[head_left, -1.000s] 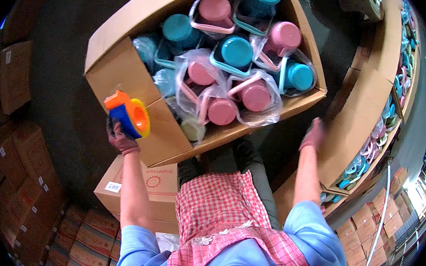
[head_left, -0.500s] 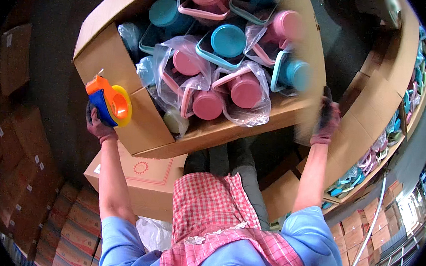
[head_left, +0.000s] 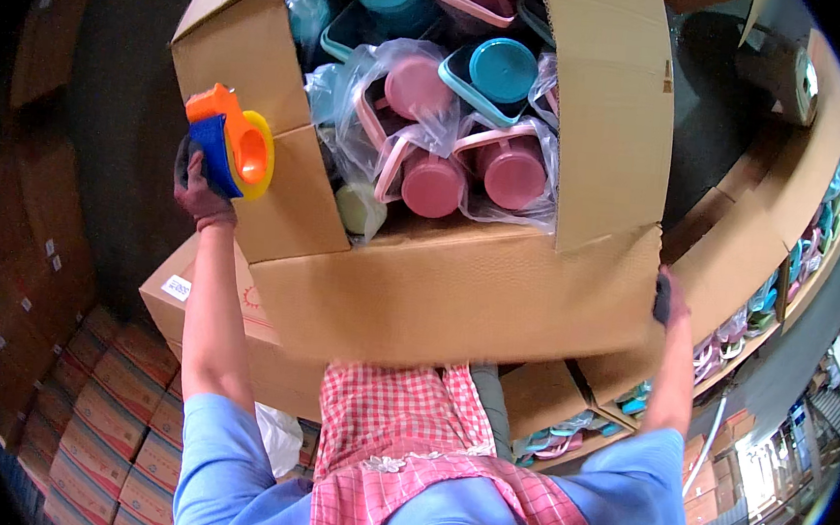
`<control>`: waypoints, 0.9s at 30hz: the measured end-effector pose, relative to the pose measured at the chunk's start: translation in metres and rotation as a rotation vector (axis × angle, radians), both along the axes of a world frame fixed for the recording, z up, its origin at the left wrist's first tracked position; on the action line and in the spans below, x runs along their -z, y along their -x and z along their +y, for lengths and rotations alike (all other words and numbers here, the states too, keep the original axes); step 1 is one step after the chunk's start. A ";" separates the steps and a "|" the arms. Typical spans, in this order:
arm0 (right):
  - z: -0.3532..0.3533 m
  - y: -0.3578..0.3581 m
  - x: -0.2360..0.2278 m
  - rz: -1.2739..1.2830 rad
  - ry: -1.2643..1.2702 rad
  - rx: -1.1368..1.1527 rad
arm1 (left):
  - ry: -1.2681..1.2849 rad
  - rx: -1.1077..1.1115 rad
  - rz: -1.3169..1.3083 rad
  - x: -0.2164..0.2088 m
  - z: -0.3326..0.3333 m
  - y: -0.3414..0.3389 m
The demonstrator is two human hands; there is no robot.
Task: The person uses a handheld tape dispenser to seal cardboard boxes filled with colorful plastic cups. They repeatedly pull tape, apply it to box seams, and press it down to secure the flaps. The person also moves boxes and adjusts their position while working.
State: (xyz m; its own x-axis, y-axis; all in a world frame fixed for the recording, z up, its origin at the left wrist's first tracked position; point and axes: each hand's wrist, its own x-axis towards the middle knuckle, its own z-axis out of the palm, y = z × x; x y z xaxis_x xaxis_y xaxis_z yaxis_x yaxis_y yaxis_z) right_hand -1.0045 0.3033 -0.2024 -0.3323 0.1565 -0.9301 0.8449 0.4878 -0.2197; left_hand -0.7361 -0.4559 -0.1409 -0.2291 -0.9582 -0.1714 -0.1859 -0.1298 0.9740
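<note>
- Open carton (head_left: 417, 235) at 12 o'clock, packed with bagged pink and blue cups (head_left: 432, 186)
- Left hand (head_left: 205, 191) at 9 o'clock, fingers wrapped round the tape dispenser (head_left: 220, 148); I'd angle its cutter away from the cups
- Right hand (head_left: 672, 297) at 3 o'clock, by the near flap (head_left: 456, 300); can't tell if its fingers are pinching
- IMO, mind the 2 o'clock flap (head_left: 615, 130), bend along creases

White glare burns through an opening (head_left: 764, 469) on the right, while the stacked cartons (head_left: 23, 231) on the left sink into dim shadow. Highlights glint on the clear plastic bags (head_left: 354, 78); the near cardboard flap (head_left: 456, 305) is softly blurred, and fisheye distortion bends straight edges, the corners falling black.
</note>
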 end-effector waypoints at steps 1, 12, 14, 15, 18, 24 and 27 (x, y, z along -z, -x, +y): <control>0.002 -0.001 -0.042 -0.196 0.258 0.277 | 0.012 -0.008 -0.004 -0.005 0.001 -0.001; -0.344 -0.032 -0.104 0.117 1.048 0.141 | -0.006 0.154 -0.095 -0.103 -0.031 0.050; -0.408 -0.007 -0.078 0.038 0.754 0.265 | -0.096 0.282 0.017 -0.152 -0.030 0.057; -0.412 0.008 -0.039 -0.063 0.738 0.216 | -0.085 0.356 0.063 -0.166 -0.024 0.061; -0.439 0.025 -0.038 -0.147 0.575 0.261 | -0.075 0.508 0.156 -0.162 0.018 0.050; -0.428 0.030 -0.007 -0.258 0.569 0.280 | 0.110 0.770 -0.361 -0.050 0.121 0.078; -0.423 0.036 0.001 -0.342 0.641 0.309 | 0.105 0.768 -0.367 -0.040 0.108 0.079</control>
